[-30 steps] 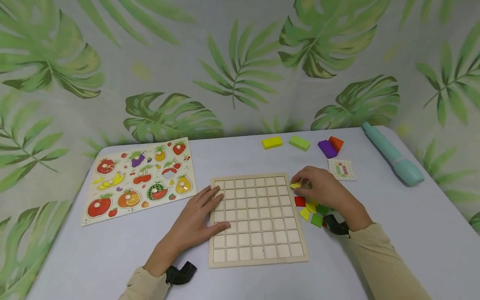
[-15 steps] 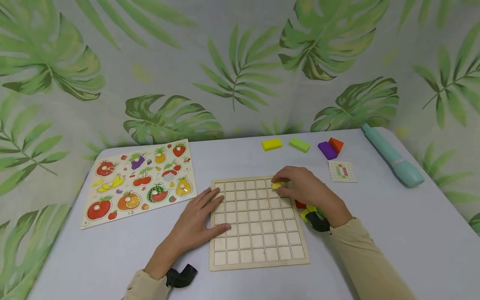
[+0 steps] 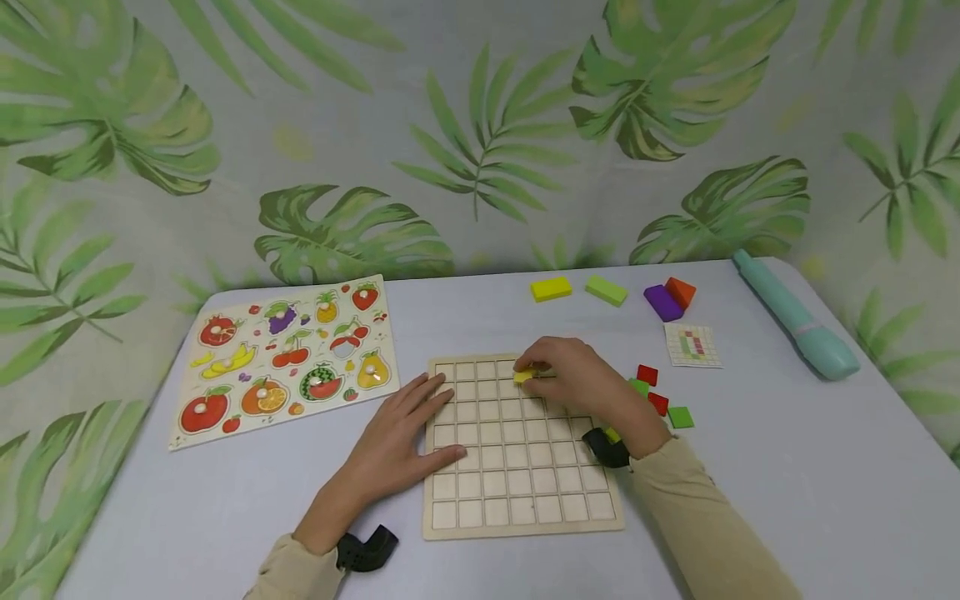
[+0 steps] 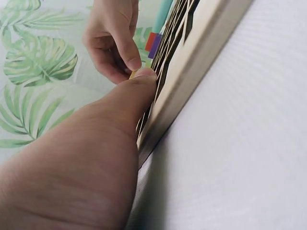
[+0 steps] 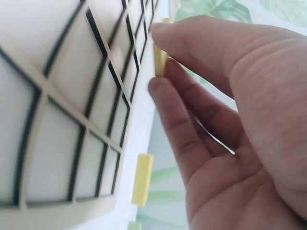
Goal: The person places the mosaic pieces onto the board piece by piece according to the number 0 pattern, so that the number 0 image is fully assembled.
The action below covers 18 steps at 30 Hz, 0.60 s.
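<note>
A pale wooden grid board [image 3: 517, 458] with rows of square recesses lies on the table. My right hand [image 3: 573, 379] pinches a small yellow tile [image 3: 522, 377] between thumb and fingers over the board's upper part; the right wrist view shows the yellow tile [image 5: 160, 61] edge-on, just off the grid. Spread over the board's left edge, my left hand [image 3: 393, 442] rests with straight fingers, its thumb on the recesses. Beside the board's right edge lie loose tiles, among them a red tile [image 3: 647, 375] and a green tile [image 3: 681, 417]; my right wrist partly hides others.
A fruit-picture puzzle board [image 3: 285, 358] lies at the left. Along the back are a yellow block [image 3: 551, 288], a light green block [image 3: 606, 290], a purple block [image 3: 663, 302] and an orange block [image 3: 681, 292]. A pattern card [image 3: 693, 346] and a teal tapered object [image 3: 795, 317] lie right.
My right hand has carried the yellow tile leftward from the loose tiles to over the board's upper rows, uncovering several red and green tiles. The left hand stays put.
</note>
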### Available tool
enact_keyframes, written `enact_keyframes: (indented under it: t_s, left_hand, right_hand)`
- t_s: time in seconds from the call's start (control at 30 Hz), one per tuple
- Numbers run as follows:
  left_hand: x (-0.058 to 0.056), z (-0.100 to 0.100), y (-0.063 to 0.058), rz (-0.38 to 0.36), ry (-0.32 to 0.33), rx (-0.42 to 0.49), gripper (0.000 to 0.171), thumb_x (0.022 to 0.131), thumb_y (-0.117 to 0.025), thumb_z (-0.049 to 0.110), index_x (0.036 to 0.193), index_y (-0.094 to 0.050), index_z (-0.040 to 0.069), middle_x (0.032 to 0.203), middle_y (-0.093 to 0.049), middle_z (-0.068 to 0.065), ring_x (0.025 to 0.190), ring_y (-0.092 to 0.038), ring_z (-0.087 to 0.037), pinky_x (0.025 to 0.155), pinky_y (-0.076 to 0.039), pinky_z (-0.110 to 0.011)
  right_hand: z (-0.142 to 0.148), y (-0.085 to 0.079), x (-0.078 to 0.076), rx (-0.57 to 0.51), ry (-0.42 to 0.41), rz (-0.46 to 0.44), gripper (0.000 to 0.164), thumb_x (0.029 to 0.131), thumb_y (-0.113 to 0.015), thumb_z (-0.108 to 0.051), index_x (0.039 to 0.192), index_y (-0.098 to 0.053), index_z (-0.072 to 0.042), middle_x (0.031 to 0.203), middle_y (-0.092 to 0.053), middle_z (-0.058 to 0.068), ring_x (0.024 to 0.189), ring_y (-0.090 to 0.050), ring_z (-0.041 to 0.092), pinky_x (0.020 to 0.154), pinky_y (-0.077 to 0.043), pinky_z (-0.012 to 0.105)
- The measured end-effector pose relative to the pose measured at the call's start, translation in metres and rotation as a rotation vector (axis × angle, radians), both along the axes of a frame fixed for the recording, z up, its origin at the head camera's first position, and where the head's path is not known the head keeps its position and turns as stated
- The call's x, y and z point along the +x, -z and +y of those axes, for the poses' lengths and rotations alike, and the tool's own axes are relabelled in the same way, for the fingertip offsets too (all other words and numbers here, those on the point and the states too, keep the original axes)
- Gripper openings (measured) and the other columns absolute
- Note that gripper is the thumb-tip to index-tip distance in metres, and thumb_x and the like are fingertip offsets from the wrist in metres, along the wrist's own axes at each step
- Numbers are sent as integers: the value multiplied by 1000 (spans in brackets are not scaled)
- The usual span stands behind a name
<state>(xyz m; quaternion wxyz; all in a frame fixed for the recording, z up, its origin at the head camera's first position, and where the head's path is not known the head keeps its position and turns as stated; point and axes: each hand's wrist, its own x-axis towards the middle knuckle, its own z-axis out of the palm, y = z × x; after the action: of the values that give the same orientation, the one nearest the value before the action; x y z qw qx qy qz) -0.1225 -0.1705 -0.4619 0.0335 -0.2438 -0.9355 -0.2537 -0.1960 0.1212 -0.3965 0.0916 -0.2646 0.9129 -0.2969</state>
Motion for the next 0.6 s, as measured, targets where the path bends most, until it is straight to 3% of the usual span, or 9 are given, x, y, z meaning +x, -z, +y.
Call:
enact_keyframes:
  t_s: [0.2, 0.47, 0.6]
  left_hand:
    - [0, 1, -3, -17, -8, -8, 80, 89, -73, 59, 152, -53, 13, 166, -38, -5, 155, -29, -32, 120, -32, -59]
    - [1, 2, -4, -13, -7, -4, 79, 89, -73, 57, 151, -53, 13, 165, -38, -6, 155, -29, -32, 120, -33, -59]
    - [1, 2, -4, -5, -4, -3, 78, 90, -73, 57, 151, -53, 12, 165, -39, -6, 155, -29, -32, 120, -33, -59]
  right_hand:
    - [-14, 4, 3, -40, -19, 46, 23, 93, -78, -16, 115, -77, -10, 117, -74, 2, 110, -68, 23, 98, -55, 45]
    - [-32, 17, 7, -13, -88, 81, 20, 94, -76, -14, 114, -77, -11, 113, -73, 0, 102, -68, 18, 91, -57, 37]
    - [-36, 20, 8, -10, -86, 84, 22, 95, -75, -13, 116, -77, -10, 115, -73, 1, 107, -68, 20, 94, -56, 40]
